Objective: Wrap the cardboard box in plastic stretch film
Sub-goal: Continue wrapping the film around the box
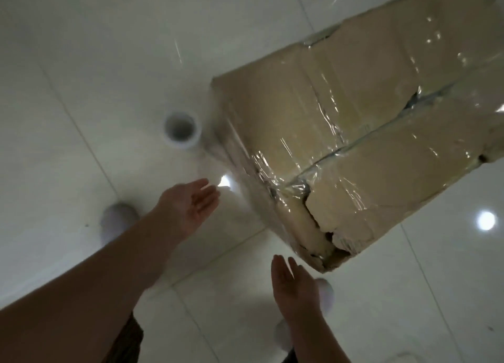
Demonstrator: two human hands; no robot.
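A tall cardboard box (354, 133) stands on the floor at the right, its top and near sides covered in shiny clear stretch film. A roll of stretch film (182, 129) stands upright on the floor just left of the box, with a faint sheet of film running from it to the box's side. My left hand (188, 206) is open, palm up, below the roll and left of the box, touching nothing. My right hand (293, 289) is open too, fingers together, just below the box's near bottom corner, apart from it.
The floor (81, 90) is glossy white tile with lamp reflections. My feet in white slippers show at the left (117, 221) and beside my right hand (326, 294).
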